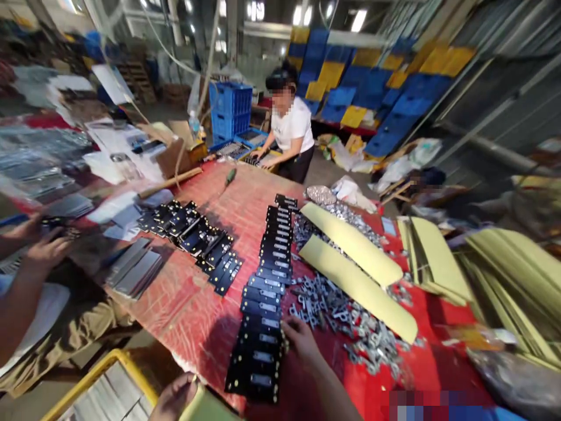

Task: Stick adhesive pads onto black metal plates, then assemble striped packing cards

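Note:
A long overlapping row of black metal plates (267, 304) with silver inserts runs down the red table (210, 316) toward me. My right hand (303, 344) rests at the near right side of this row, fingers stretched out against the plates' edge and holding nothing. At the bottom edge my left hand (175, 397) is closed on the corner of a yellow-green sheet (208, 408), below the table edge. Just right of my right hand lies a heap of small silver metal parts (350, 327).
Yellow cardboard strips (357, 280) lie over the silver parts, with more stacked at right (438, 263). Other black plates (197, 240) and grey plates (134, 270) sit at left. A person's hands (41, 242) work at the left; another person (290, 131) bends over at the far end. A yellow-framed bin (100, 392) stands below.

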Tool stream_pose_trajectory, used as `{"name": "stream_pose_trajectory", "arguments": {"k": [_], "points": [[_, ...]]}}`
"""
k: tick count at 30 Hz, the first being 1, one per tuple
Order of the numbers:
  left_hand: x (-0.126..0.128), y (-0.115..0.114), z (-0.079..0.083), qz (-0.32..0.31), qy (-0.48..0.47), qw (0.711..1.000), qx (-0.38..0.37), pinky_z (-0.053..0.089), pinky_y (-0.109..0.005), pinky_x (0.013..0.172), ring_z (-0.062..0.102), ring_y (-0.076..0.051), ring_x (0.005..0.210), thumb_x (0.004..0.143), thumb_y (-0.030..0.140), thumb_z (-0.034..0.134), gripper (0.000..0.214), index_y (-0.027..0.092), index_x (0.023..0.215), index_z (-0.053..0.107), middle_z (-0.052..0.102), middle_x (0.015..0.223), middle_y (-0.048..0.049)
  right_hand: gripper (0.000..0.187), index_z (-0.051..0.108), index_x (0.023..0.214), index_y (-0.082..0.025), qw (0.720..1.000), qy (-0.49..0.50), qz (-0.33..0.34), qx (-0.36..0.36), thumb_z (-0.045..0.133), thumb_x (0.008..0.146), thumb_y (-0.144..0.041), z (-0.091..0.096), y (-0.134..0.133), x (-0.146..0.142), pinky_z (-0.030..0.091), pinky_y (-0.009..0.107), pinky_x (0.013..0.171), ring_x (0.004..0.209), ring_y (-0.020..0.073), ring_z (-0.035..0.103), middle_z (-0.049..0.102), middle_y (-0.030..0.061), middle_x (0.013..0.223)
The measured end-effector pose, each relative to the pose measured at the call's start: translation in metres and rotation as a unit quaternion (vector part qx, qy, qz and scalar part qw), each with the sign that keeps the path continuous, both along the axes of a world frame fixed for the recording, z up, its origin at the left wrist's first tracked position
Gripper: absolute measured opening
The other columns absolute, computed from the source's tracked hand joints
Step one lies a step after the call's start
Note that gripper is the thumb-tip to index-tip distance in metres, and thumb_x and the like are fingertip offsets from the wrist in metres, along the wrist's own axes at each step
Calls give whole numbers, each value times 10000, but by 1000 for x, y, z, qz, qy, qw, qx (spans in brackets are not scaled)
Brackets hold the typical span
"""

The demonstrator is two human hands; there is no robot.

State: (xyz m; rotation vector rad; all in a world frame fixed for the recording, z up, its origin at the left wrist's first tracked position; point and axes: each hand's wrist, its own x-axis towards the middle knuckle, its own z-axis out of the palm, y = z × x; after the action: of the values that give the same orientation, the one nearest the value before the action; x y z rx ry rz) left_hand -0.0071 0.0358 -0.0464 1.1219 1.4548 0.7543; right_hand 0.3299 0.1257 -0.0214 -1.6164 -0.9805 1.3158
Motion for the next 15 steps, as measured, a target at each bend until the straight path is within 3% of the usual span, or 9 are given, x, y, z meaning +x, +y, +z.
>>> {"name": "stream_pose_trajectory", "arguments": {"k": [3, 5, 7, 11, 15], "points": [[8, 4, 11, -10, -103, 990, -98, 569, -469, 785, 676, -321, 748, 662, 782, 681, 506, 276, 663, 681, 689, 701, -58, 573, 565, 704, -236, 997, -17, -65, -41, 785, 568, -748, -3, -6, 27, 428, 293, 582, 609, 173, 516, 554, -13, 639], [15, 17, 22, -10, -73, 990, -124, 559, -425, 776, 653, -273, 741, 658, 773, 717, 567, 213, 737, 677, 688, 741, -64, 474, 542, 692, -232, 993, -78, -61, -64, 754, 665, -656, 1, -5, 44, 423, 278, 593, 610, 158, 501, 534, -26, 626], [21, 32, 21, -28, -58, 988, -137, 531, -325, 688, 610, -205, 707, 657, 763, 737, 606, 181, 814, 665, 663, 751, -41, 334, 530, 714, -228, 981, -167, -36, -91, 659, 816, -519, -3, 1, 63, 423, 269, 623, 625, 156, 499, 522, -35, 621], [28, 48, 8, -22, -48, 984, -171, 484, -250, 605, 579, -163, 666, 620, 751, 781, 631, 173, 838, 651, 638, 723, -11, 99, 556, 797, -209, 932, -335, 82, -108, 558, 890, -244, -28, 10, 85, 447, 280, 757, 757, 172, 538, 598, -6, 763], [33, 52, 4, -15, -6, 987, -161, 506, -269, 601, 599, -180, 682, 623, 776, 753, 639, 176, 817, 652, 663, 722, -17, 104, 617, 975, -189, 887, -414, 194, -68, 516, 970, -209, -46, 12, 70, 458, 313, 878, 953, 215, 577, 663, 71, 994]]}}
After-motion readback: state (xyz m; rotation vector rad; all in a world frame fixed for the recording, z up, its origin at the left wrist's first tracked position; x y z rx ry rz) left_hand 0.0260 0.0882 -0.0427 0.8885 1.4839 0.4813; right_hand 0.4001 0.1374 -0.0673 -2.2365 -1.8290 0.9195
